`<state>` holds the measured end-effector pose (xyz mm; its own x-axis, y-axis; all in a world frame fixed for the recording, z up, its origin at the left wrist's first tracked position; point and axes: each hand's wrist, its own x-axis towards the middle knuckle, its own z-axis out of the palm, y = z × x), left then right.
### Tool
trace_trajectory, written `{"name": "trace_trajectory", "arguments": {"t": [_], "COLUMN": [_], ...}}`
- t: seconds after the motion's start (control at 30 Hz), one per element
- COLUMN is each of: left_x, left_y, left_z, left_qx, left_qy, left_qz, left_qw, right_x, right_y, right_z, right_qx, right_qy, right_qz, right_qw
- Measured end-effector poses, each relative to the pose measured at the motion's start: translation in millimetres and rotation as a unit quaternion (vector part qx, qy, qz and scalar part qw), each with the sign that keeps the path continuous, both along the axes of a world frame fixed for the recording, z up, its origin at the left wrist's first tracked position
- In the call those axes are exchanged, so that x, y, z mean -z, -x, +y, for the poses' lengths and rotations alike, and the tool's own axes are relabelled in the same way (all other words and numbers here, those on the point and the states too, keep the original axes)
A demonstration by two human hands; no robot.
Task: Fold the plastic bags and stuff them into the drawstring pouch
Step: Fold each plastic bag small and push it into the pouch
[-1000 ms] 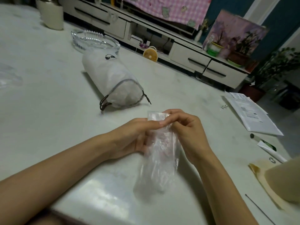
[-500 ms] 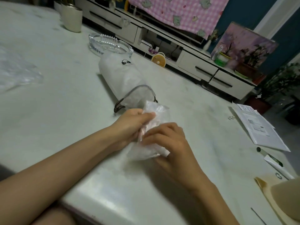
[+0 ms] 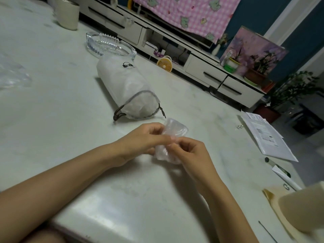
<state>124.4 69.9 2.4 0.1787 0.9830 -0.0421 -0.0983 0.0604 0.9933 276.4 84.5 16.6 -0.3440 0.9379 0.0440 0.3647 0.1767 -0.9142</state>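
Pale tabletop (image 3: 52, 111), left hand (image 3: 140, 142) and right hand (image 3: 191, 155) pinching plastic bag (image 3: 175, 128), now folded shorter

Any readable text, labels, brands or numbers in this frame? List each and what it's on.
No text is legible anywhere in this frame.
Drawstring pouch: small black logo mark, any lettering too small to read.
White papers: printed lines and a code-like block, too blurred to read.
Plastic bag: clear, no print visible.
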Motion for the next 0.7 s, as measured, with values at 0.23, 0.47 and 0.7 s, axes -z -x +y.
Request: {"name": "trace_trajectory", "arguments": {"t": [0.23,0.47,0.7], "left_x": [2.4,2.9,-1.1], "left_y": [-1.4,-2.2,-2.2], "left_z": [4.0,1.1,-2.1], "left_qx": [-0.099,-0.054,-0.054], "left_qy": [-0.049,-0.036,0.039], "left_qz": [0.030,0.006,-0.036], "left_qw": [0.993,0.998,0.997], "right_x": [-0.2,-3.9,-3.3], "right_y": [-6.4,-1.8,-1.6], "right_z": [3.8,5.2,4.4], "right_qx": [0.128,-0.001,-0.037], "right_qy": [-0.024,0.186,0.122], "right_qz": [0.020,0.212,0.139], "right_qw": [0.991,0.959,0.982]}}
